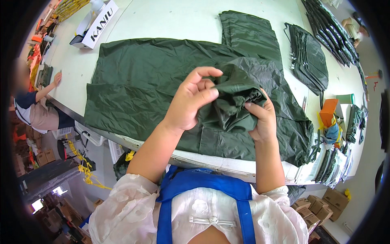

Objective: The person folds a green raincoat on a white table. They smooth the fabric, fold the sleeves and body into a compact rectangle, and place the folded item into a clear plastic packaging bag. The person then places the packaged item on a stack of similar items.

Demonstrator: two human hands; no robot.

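My blue apron (203,183) lies closest, over my white blouse (203,207). My right hand (265,118) pinches the gathered green cloth (227,118), thumb pressed in beside its ruched edge. My left hand (191,97) is at the bundle's left side, its fingers curled and the thumb against the cloth; I can't tell how firmly it grips. The bundle is held up between my hands, above a wide green sheet (134,69) spread on the white bench (162,20). Beyond it lies a folded green pile (250,30), with dark drawstring bags (306,61) to the right.
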